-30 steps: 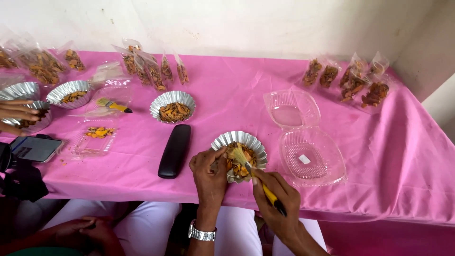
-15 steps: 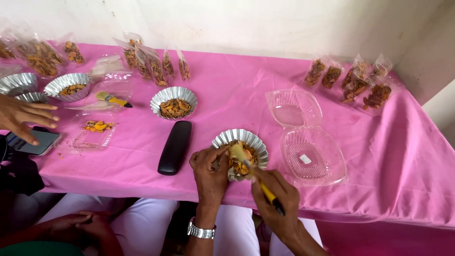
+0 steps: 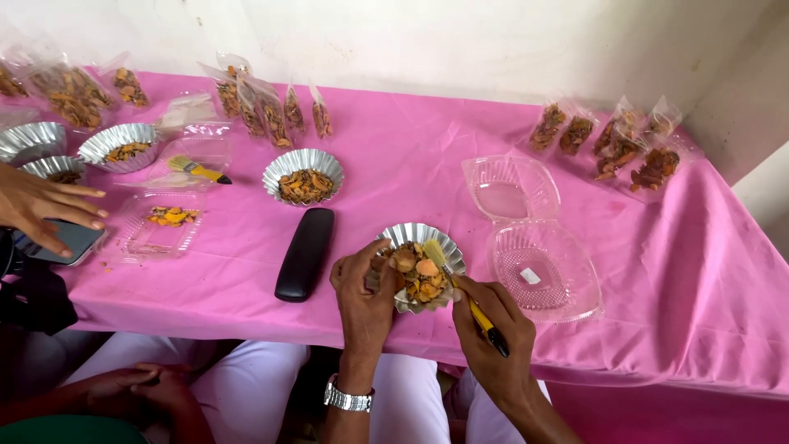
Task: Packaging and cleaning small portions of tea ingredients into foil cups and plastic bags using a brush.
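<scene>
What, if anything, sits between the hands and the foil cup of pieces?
Nothing visible. The left hand grips the foil cup at its rim, and the right hand holds a brush whose bristles rest on the pieces inside.

Pink-clothed table [image 3: 674, 247] against a pale, scuffed wall [image 3: 493, 41] in soft daylight

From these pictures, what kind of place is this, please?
Probably a small snack-packing or stall table, indoors against a pale wall. A pink tablecloth covers it, small clear bags of snacks line the back, and fluted foil cups and an open clear plastic box lie about.
</scene>
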